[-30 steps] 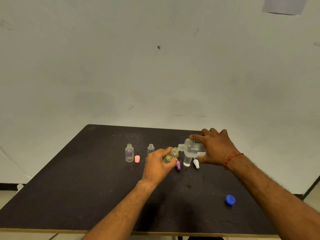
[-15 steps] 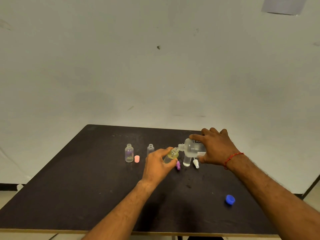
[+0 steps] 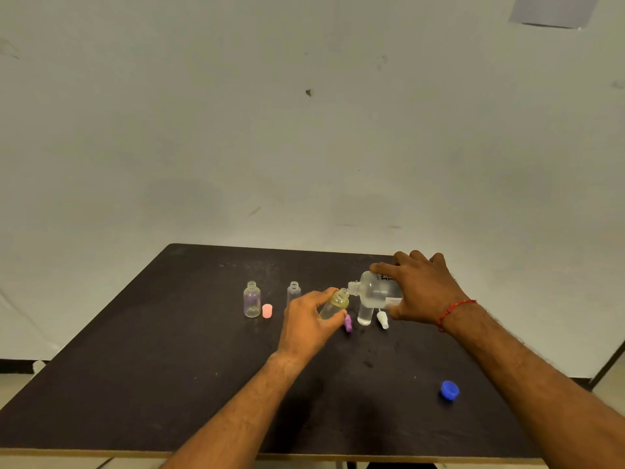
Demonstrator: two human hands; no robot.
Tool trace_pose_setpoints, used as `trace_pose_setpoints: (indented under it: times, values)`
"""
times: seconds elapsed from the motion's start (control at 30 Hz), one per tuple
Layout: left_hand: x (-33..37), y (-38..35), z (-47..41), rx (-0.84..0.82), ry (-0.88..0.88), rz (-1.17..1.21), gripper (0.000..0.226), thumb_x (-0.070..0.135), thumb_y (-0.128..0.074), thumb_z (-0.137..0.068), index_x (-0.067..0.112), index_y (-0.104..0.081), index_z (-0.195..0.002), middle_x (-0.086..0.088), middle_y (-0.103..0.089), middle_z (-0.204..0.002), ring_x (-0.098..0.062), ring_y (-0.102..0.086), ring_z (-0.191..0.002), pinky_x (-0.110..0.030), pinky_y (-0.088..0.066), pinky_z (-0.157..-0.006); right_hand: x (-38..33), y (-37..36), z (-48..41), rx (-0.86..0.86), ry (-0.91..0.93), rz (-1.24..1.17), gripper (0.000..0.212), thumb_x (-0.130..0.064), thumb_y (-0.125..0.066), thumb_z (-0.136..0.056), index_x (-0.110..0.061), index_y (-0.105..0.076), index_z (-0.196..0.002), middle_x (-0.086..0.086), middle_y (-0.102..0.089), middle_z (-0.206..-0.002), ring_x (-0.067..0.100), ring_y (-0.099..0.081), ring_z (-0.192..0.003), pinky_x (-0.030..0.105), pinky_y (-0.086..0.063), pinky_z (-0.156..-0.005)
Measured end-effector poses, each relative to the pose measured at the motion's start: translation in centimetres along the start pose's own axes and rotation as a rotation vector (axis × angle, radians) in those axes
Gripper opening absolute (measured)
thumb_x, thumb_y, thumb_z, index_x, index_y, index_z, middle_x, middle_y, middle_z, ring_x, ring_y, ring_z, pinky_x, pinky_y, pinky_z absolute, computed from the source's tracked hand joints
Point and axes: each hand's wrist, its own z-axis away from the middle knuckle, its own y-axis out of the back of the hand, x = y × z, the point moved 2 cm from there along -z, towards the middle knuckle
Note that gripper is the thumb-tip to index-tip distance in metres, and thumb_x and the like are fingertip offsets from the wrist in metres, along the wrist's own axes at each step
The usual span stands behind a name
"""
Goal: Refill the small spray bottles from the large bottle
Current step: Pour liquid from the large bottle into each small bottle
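Nearest, toward the lower right of the frame, a blue cap (image 3: 449, 390) lies alone on the dark table (image 3: 152, 384), well apart from the work. Further in, at centre, the left hand (image 3: 309, 324) has fingers and thumb curled round a small yellowish bottle (image 3: 334, 304), tilted so its open neck leans up to the right. Just beside it on the tabletop lie a purple cap (image 3: 347, 323) and a white nozzle (image 3: 382, 319), with a clear small bottle (image 3: 365, 314) standing between them. Above that one, the right hand (image 3: 422, 292) clamps the large bottle (image 3: 375, 289) from on top, fingers spread over its body, holding it nearly on its side. Its open mouth meets the yellowish bottle's neck, touching or almost so. I can't make out a stream from where I stand.

To pour well, I'd judge the two mouths should be held lip to lip and the big bottle tipped slowly, since the small neck is narrow and would spill easily.

Left of centre, a little farther back, two more open bottles stand upright, the leftmost bottle (image 3: 252, 299) with a pink cap (image 3: 267, 311) just beside it, and the second bottle (image 3: 293, 292) next along. On the wall, at upper right, hangs a sheet of paper (image 3: 554, 10).
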Motion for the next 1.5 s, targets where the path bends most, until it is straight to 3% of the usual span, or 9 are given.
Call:
trace_pose_setpoints:
  times: [0.17, 0.27, 0.53, 0.73, 0.83, 0.9, 1.07, 1.23, 1.5]
  values:
    - [0.8, 0.3, 0.2, -0.017, -0.033, -0.017, 0.044, 0.023, -0.074, -0.086, 0.055, -0.051, -0.107, 0.014, -0.069, -0.094, -0.006, -0.065, -0.089, -0.028, -0.057, -0.082, 0.1, -0.2, 0.3, -0.004, -0.011, -0.019, 0.079, -0.059, -0.07, -0.074, -0.047, -0.031, -0.141, -0.005, -0.049, -0.124, 0.019, -0.045, -0.118, 0.043, -0.034, -0.098]
    - [0.9, 0.1, 0.3, -0.025, -0.026, -0.011, 0.051, 0.022, -0.074, -0.086, 0.053, -0.044, -0.114, 0.022, -0.06, -0.085, -0.004, -0.063, -0.086, -0.025, -0.057, -0.082, 0.1, -0.2, 0.4, -0.004, -0.014, -0.019, 0.078, -0.058, -0.069, -0.074, -0.047, -0.031, -0.141, -0.006, -0.048, -0.125, 0.019, -0.044, -0.119, 0.042, -0.034, -0.098]
    - [0.3, -0.6, 0.0, 0.004, -0.045, 0.026, 0.038, 0.026, -0.075, -0.084, 0.055, -0.058, -0.104, 0.012, -0.071, -0.092, -0.006, -0.064, -0.087, -0.019, -0.052, -0.07, 0.5, -1.0, 0.7, -0.019, -0.032, -0.064, 0.081, -0.058, -0.069, -0.071, -0.045, -0.031, -0.141, -0.007, -0.051, -0.121, 0.018, -0.047, -0.118, 0.043, -0.034, -0.097]
    - [-0.1, -1.3, -0.4, -0.045, 0.017, 0.073, 0.038, 0.03, -0.077, -0.085, 0.033, -0.07, -0.122, 0.05, -0.058, -0.087, -0.005, -0.06, -0.072, -0.023, -0.056, -0.078, 0.3, -3.1, 1.5, 0.01, -0.083, -0.221, 0.074, -0.062, -0.066, -0.07, -0.038, -0.036, -0.134, -0.013, -0.059, -0.122, 0.012, -0.058, -0.105, 0.043, -0.038, -0.097]
    - [-0.6, -1.5, -0.7, -0.034, 0.027, 0.064, 0.04, 0.033, -0.076, -0.086, 0.032, -0.069, -0.125, 0.034, -0.066, -0.108, 0.003, -0.059, -0.071, -0.012, -0.052, -0.075, 0.5, -4.5, 2.0, 0.015, -0.144, -0.372, 0.072, -0.065, -0.069, -0.068, -0.037, -0.039, -0.127, -0.013, -0.062, -0.114, 0.011, -0.06, -0.099, 0.043, -0.045, -0.095]
    - [-1.5, -1.7, -1.1, -0.028, 0.054, 0.039, 0.039, 0.035, -0.076, -0.086, 0.032, -0.069, -0.124, 0.023, -0.068, -0.112, 0.005, -0.063, -0.088, -0.012, -0.05, -0.081, 0.9, -5.5, 2.6, 0.032, -0.19, -0.479, 0.069, -0.062, -0.073, -0.066, -0.036, -0.041, -0.122, -0.014, -0.063, -0.108, 0.01, -0.061, -0.094, 0.042, -0.05, -0.091]
    - [-4.3, -2.9, -2.2, -0.05, 0.15, 0.042, 0.04, 0.028, -0.075, -0.088, 0.028, -0.067, -0.127, 0.019, -0.069, -0.116, 0.004, -0.06, -0.107, -0.022, -0.05, -0.095, 1.5, -8.2, 4.1, 0.059, -0.281, -0.709, 0.069, -0.052, -0.083, -0.064, -0.034, -0.045, -0.119, -0.014, -0.061, -0.105, 0.009, -0.062, -0.09, 0.025, -0.053, -0.078]
    - [-7.6, -4.6, -3.9, -0.063, 0.262, -0.004, 0.043, 0.027, -0.074, -0.089, 0.024, -0.061, -0.13, 0.006, -0.07, -0.123, -0.009, -0.064, -0.116, -0.037, -0.054, -0.1, 2.1, -10.4, 5.0, 0.121, -0.341, -0.826, 0.067, -0.049, -0.086, -0.06, -0.037, -0.046, -0.112, -0.016, -0.061, -0.102, 0.01, -0.064, -0.09, 0.024, -0.054, -0.078]
    - [-10.0, -6.4, -6.0, -0.071, 0.333, -0.052, 0.04, 0.026, -0.074, -0.089, 0.021, -0.061, -0.128, 0.003, -0.07, -0.123, -0.014, -0.065, -0.115, -0.038, -0.055, -0.099, 3.2, -12.3, 5.6, 0.178, -0.372, -0.907, 0.07, -0.048, -0.088, -0.056, -0.04, -0.047, -0.112, -0.021, -0.06, -0.102, 0.009, -0.064, -0.091, 0.027, -0.055, -0.085]
